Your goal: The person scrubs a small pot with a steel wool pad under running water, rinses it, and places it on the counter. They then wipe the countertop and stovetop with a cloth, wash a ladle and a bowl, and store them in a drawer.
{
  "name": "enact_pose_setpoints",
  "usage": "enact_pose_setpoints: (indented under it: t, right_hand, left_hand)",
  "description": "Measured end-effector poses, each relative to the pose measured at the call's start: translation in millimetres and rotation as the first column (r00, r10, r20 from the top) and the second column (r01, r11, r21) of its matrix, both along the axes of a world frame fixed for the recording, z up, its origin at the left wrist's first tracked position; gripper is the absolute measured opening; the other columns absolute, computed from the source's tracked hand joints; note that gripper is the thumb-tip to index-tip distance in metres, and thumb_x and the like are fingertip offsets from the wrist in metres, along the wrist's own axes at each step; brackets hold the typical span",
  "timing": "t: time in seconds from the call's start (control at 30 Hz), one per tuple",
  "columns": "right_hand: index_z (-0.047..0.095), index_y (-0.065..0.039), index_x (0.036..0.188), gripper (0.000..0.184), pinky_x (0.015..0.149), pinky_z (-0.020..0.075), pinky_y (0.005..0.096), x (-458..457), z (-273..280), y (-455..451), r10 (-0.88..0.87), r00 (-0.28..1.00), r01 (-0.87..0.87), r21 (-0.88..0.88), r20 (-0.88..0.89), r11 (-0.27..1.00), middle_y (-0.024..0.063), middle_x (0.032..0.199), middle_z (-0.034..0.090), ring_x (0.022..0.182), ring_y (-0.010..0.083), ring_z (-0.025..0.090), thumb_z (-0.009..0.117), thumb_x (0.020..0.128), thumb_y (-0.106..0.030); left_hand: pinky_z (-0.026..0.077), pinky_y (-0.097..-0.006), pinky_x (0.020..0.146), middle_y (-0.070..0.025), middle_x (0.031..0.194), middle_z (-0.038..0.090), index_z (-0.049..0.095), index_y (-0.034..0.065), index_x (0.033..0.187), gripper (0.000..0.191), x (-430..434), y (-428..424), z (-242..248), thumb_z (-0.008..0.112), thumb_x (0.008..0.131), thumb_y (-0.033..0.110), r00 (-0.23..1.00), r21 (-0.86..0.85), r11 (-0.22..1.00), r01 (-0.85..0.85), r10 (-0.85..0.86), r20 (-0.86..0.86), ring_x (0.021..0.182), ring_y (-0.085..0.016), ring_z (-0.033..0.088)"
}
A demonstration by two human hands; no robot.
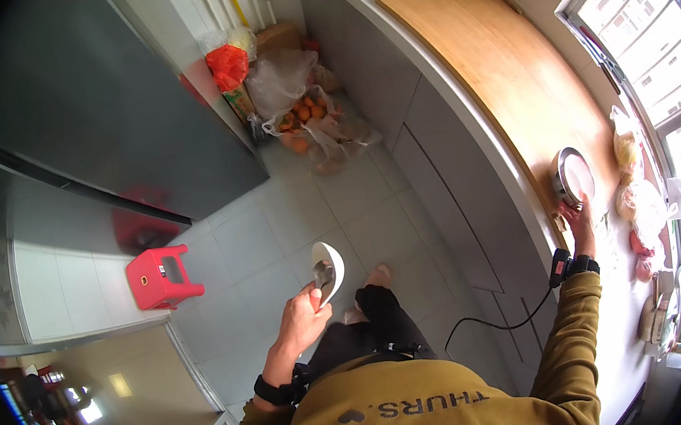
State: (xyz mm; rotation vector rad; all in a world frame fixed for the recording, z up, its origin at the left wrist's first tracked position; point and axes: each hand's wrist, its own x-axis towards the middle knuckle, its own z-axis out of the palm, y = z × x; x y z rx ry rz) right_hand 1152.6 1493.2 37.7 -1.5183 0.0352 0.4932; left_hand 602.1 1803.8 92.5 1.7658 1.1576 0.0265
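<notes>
My left hand (303,317) holds a white bowl (333,270) over the floor, tilted on its side towards me. A metal spoon (322,272) lies inside the bowl, and my thumb is near its handle. On the right, my right hand (581,223) grips the near rim of a round metal bowl (574,176), whose inside looks pale. That bowl is at the near end of a wooden board (486,57) on the counter. Whether the metal bowl rests on the board or is slightly raised, I cannot tell.
A red plastic stool (162,278) stands left beside a grey refrigerator (115,112). Bags of orange fruit (307,112) lie on the tiled floor ahead. Grey cabinets (433,139) run beneath the counter. Plastic bags (639,203) line the window side, and a black cable (498,325) hangs from my right wrist.
</notes>
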Motion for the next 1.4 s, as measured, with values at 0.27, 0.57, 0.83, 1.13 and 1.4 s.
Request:
enact_pose_setpoints:
  t: [0.27, 0.57, 0.83, 1.13, 1.4]
  right_hand:
    - [0.021, -0.001, 0.141, 0.093, 0.06, 0.0584, 0.0323, -50, 48, 51, -0.32, 0.945, 0.325, -0.257, 0.063, 0.91, 0.0271, 0.109, 0.057, 0.076, 0.0283, 0.066, 0.054, 0.083, -0.066]
    - [0.053, -0.001, 0.121, 0.038, 0.092, 0.0453, 0.0397, -187, -171, 107, 0.547, 0.835, -0.263, -0.829, 0.062, 0.495, 0.022, 0.117, 0.057, 0.11, 0.0345, 0.055, 0.057, 0.085, -0.011]
    - [0.028, 0.0, 0.141, 0.07, 0.109, 0.0259, 0.0494, -147, -379, 136, 0.678, 0.685, 0.036, -0.942, 0.267, 0.335, 0.0214, 0.145, 0.029, 0.132, 0.0381, 0.031, 0.058, 0.078, 0.0]
    - [0.029, -0.001, 0.14, 0.077, 0.107, 0.0184, 0.0569, -124, -409, 175, 0.508, 0.838, 0.144, -0.979, 0.199, 0.147, 0.0189, 0.136, 0.033, 0.126, 0.0365, 0.033, 0.067, 0.074, -0.008]
    - [0.034, -0.006, 0.138, 0.073, 0.099, 0.0253, 0.0512, -153, -393, 188, 0.519, 0.793, 0.245, -0.947, 0.32, 0.209, 0.0147, 0.129, 0.038, 0.121, 0.031, 0.036, 0.068, 0.073, -0.009]
  left_hand:
    - [0.049, -0.0446, 0.07, -0.0237, 0.08, 0.061, 0.054, 0.0018, 0.1, 0.023, 68, 70, -40, 0.059, 0.08, 0.01, 0.967, -0.04, 0.969, 0.242, -0.238, 0.087, 0.08, -0.046, 0.058]
    - [0.041, -0.0266, 0.04, -0.0003, 0.06, 0.049, 0.052, 0.0022, 0.084, 0.01, 145, 160, -172, 0.06, 0.079, 0.005, 0.903, -0.104, 0.901, 0.421, -0.405, 0.145, 0.045, -0.008, 0.048]
    - [0.05, -0.0347, 0.073, -0.0152, 0.082, 0.064, 0.058, -0.0019, 0.098, 0.023, 224, 152, -253, 0.061, 0.077, 0.005, 0.894, -0.215, 0.88, 0.423, -0.444, -0.055, 0.075, -0.024, 0.062]
    - [0.048, -0.033, 0.064, -0.0113, 0.071, 0.057, 0.056, -0.0022, 0.089, 0.015, 230, 102, -326, 0.063, 0.077, 0.004, 0.9, -0.377, 0.829, 0.413, -0.435, 0.03, 0.066, -0.019, 0.056]
    - [0.045, -0.0288, 0.059, -0.0046, 0.069, 0.053, 0.055, -0.0008, 0.089, 0.013, 229, 103, -334, 0.061, 0.077, 0.001, 0.924, -0.446, 0.818, 0.362, -0.377, 0.059, 0.064, -0.013, 0.051]
